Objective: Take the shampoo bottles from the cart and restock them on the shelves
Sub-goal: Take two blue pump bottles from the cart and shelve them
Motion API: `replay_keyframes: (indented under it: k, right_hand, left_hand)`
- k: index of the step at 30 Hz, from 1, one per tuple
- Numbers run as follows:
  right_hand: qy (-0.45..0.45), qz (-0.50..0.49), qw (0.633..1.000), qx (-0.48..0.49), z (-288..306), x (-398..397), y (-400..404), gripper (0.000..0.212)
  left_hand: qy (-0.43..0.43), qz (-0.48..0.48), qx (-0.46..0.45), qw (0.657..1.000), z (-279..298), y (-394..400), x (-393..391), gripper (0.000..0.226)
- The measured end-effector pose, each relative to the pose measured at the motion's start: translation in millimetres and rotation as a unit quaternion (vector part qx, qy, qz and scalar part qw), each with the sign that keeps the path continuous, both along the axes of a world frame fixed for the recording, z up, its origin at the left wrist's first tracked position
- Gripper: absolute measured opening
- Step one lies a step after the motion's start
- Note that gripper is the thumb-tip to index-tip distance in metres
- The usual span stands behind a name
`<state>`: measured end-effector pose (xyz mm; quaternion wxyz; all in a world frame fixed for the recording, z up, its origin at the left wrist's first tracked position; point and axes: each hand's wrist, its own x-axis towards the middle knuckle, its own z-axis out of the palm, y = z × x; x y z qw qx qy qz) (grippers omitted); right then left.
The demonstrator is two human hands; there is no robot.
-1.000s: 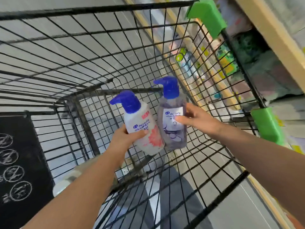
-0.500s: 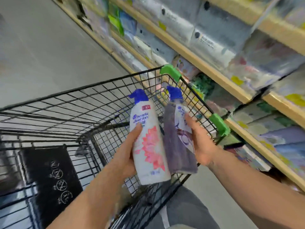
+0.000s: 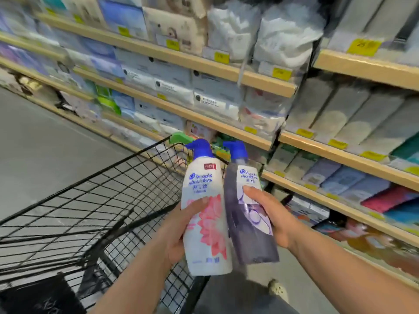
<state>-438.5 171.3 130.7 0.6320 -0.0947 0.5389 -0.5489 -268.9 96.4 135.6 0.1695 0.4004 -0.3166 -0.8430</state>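
My left hand point(image 3: 179, 230) grips a white shampoo bottle point(image 3: 205, 225) with a pink flower print and a blue pump top. My right hand point(image 3: 272, 218) grips a purple shampoo bottle point(image 3: 247, 232) with a blue pump. Both bottles stand upright, side by side and touching, above the right rim of the black wire cart point(image 3: 90, 200). They are raised in front of the wooden shelves point(image 3: 204, 118) on the right.
The shelves hold stacked packs of tissue and paper goods with yellow price tags point(image 3: 280, 73). A green corner bumper point(image 3: 179, 137) sits on the cart's far right corner. Grey aisle floor point(image 3: 45, 143) stretches to the left. My shoe point(image 3: 275, 288) shows below the bottles.
Both bottles have come up out of the cart basket to above its rim. My view has swung up and right from the cart to the shelves.
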Motion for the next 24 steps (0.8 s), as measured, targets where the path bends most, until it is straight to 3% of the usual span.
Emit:
replay_keyframes:
  k: [3, 5, 7, 10, 18, 21, 24]
  right_hand:
    - [0.022, -0.033, 0.999, -0.023, 17, -47, 29, 0.017]
    - [0.034, -0.028, 0.998, -0.047, 27, -67, 36, 0.024]
    - [0.055, -0.041, 0.995, -0.067, 42, -93, 48, 0.016]
    - [0.097, -0.084, 0.988, -0.09, 61, -152, 78, 0.005]
    - [0.116, -0.12, 0.979, -0.116, 86, -241, 129, 0.008]
    - [0.113, -0.133, 0.976, -0.128, 92, -257, 136, 0.007]
    - [0.118, -0.134, 0.974, -0.138, 97, -270, 137, 0.007]
  left_hand:
    - [0.007, -0.024, -0.026, 0.999, 26, 22, -52, 0.016]
    - [0.029, -0.032, -0.031, 0.999, 36, 27, -75, 0.034]
    - [0.039, -0.042, -0.042, 0.997, 44, 34, -105, 0.044]
    - [0.027, -0.038, -0.071, 0.996, 57, 57, -170, 0.02]
    - [0.101, -0.091, -0.042, 0.99, 89, 98, -271, 0.007]
    - [0.079, -0.098, -0.078, 0.989, 92, 96, -292, 0.007]
    - [0.063, -0.117, -0.111, 0.985, 92, 89, -306, 0.025]
